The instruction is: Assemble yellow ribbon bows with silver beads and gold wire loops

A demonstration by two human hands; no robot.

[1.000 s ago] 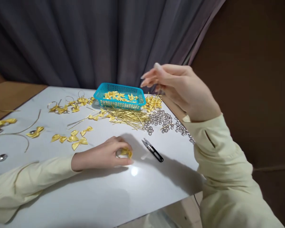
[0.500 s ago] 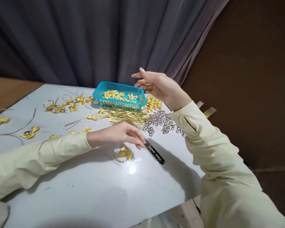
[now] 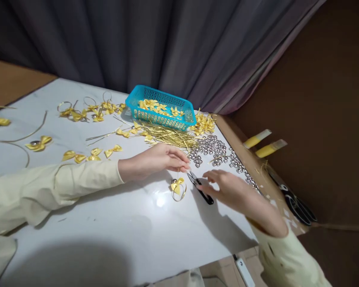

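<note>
- Right hand [image 3: 229,189] over the black snips [image 3: 205,195]; thumb and fingers apart, thumb at the handle. Cannot tell whether it touches.
- Gold ring with yellow bow [image 3: 176,187] just left of the snips, below the left fingertips.
- Left hand [image 3: 161,160] beside the snips' blade tips; thumb and fingers together. Cannot tell whether they pinch anything.
- Loose yellow bows [image 3: 113,150] left of that hand.
- Silver beads [image 3: 211,144] scattered beyond the right hand; gold wires [image 3: 170,134] heaped alongside.
- Blue basket [image 3: 133,102] of bows behind the wires.
- Dark curtain [image 3: 155,40] farthest.
</note>
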